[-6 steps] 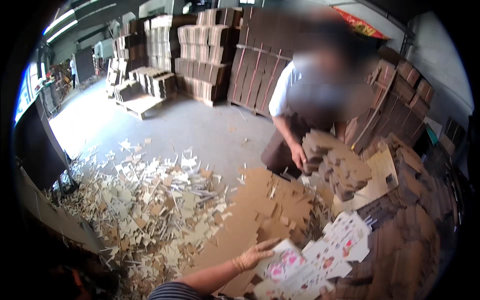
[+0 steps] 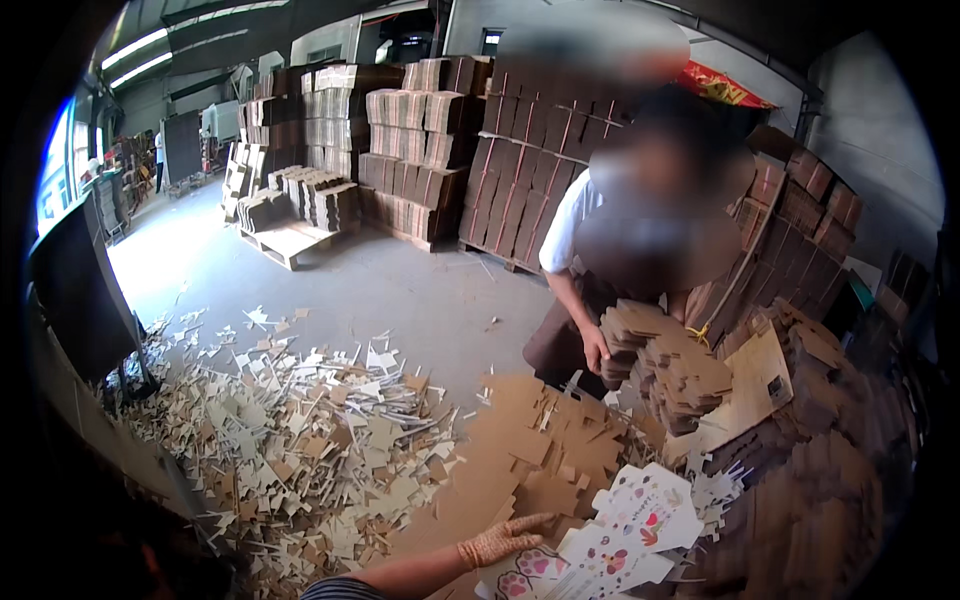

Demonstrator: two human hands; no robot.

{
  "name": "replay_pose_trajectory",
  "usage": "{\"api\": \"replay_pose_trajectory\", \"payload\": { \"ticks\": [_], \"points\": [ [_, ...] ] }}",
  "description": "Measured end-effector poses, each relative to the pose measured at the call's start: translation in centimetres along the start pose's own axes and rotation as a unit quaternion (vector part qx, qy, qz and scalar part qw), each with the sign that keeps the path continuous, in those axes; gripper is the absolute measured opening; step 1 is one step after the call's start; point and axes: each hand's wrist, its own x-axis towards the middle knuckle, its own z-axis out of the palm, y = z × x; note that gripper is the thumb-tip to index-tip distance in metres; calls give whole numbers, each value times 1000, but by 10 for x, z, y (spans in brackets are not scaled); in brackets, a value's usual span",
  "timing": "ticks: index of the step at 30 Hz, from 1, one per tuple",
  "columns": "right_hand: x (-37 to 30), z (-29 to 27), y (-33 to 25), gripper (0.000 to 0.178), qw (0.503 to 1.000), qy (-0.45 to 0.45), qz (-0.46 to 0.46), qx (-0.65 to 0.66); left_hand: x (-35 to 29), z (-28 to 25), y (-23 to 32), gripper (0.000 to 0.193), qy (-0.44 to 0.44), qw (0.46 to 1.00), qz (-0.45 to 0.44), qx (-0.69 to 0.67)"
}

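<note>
A white die-cut cardboard sheet (image 2: 625, 535) printed with pink paw prints, red hearts and small pictures lies low in the view. My left hand (image 2: 505, 540), in a mottled orange-tan glove, reaches in from the lower edge. Its fingers are stretched out along the sheet's upper left edge, beside the paw prints; the thumb is hidden. Under and beyond the sheet are brown die-cut cardboard sheets (image 2: 520, 440) with notched edges. My right hand does not show. Across from me a co-worker's hand (image 2: 597, 350) holds a stack of brown cut cardboard (image 2: 665, 365).
Paper and cardboard scraps (image 2: 300, 440) heap on the floor at left. More brown cardboard stacks (image 2: 810, 510) stand at right, near a tan board (image 2: 745, 390). Strapped cardboard bundles (image 2: 410, 150) and a wooden pallet (image 2: 285, 240) stand farther back. A dark panel (image 2: 85, 290) rises at left.
The view has tilted up, so the room sits lower in it. The printed sheet and my left hand appear lower. A bit of finger at the sheet's lower edge no longer shows.
</note>
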Motion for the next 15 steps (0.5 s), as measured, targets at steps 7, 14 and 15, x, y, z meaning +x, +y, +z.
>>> {"api": "replay_pose_trajectory", "payload": {
  "ticks": [7, 14, 15],
  "points": [
    [-20, -15, 26, 49, 996, 2, -81, 38, -19, 26, -12, 43, 32, 980, -33, 193],
    [2, -44, 40, 36, 984, -17, -105, 141, -19, 55, -6, 30, 73, 987, -89, 112],
    [-9, -37, 32, 33, 989, 3, -104, 107, -19, 56, 2, 28, 91, 975, -102, 174]
  ]
}}
